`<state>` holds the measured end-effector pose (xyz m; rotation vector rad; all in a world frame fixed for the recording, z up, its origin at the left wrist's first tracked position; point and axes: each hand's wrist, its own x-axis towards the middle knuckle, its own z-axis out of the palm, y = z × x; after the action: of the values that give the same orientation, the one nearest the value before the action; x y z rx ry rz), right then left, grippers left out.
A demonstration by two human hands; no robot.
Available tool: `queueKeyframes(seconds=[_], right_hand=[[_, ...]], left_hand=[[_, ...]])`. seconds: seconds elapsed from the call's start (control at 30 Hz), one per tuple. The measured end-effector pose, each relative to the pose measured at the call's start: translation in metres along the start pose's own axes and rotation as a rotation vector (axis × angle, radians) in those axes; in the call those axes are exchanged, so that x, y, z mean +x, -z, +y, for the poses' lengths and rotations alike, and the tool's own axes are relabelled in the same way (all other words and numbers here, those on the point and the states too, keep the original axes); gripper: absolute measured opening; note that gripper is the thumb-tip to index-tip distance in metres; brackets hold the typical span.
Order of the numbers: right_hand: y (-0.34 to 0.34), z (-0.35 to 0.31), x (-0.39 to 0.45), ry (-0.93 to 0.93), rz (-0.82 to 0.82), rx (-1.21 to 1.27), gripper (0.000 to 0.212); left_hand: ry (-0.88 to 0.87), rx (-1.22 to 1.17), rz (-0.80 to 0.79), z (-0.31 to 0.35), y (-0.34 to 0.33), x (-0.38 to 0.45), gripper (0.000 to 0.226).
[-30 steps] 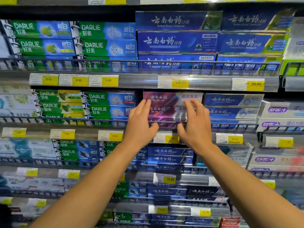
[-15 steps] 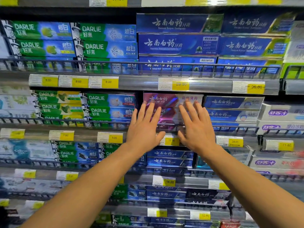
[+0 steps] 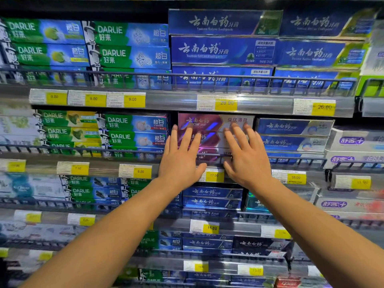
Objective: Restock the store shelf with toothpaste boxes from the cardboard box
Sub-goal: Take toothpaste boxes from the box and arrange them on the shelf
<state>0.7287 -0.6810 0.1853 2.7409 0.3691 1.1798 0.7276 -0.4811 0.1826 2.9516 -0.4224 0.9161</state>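
On the far left of the shelf (image 3: 178, 104) stand the green boxes (image 3: 133, 129), in stacks behind a wire rail (image 3: 83, 149), with yellow price tags (image 3: 135, 171) on the strip below them.

Next comes the left hand (image 3: 180, 161). It is released: the fingers are straight and spread, and they lie flat against the front of the purple boxes (image 3: 209, 123), holding nothing. Whether the palm touches the rail I cannot tell.

The purple boxes are the task's thing here. They are stacked on the middle shelf, between the green boxes and the blue boxes (image 3: 291, 127), above the tag that reads 17.00. The top one shows almost fully; the lower ones are partly hidden behind the two hands.

The right hand (image 3: 247, 161) is just beside the left one, also released, with straight fingers on the right half of the same stack.

On the right of it are the blue boxes, and further right the white boxes (image 3: 353, 142).

I judge that the step in hand is the tidying: the stack is already on the shelf, and both hands push or square it so that the fronts are even. The cardboard box is not in view. The next move probably calls for taking both hands off without pulling the top box forward, then turning to the cardboard box for more stock, if any is left.
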Motion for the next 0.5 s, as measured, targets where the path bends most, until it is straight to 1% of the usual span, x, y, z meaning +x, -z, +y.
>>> queueKeyframes(seconds=[0.5], right_hand=[[-0.0018,0.0027,-0.0009,0.014,0.011,0.001,0.077]], left_hand=[[0.006,-0.048,0.050,0.0003,-0.0029,0.0012,0.083]])
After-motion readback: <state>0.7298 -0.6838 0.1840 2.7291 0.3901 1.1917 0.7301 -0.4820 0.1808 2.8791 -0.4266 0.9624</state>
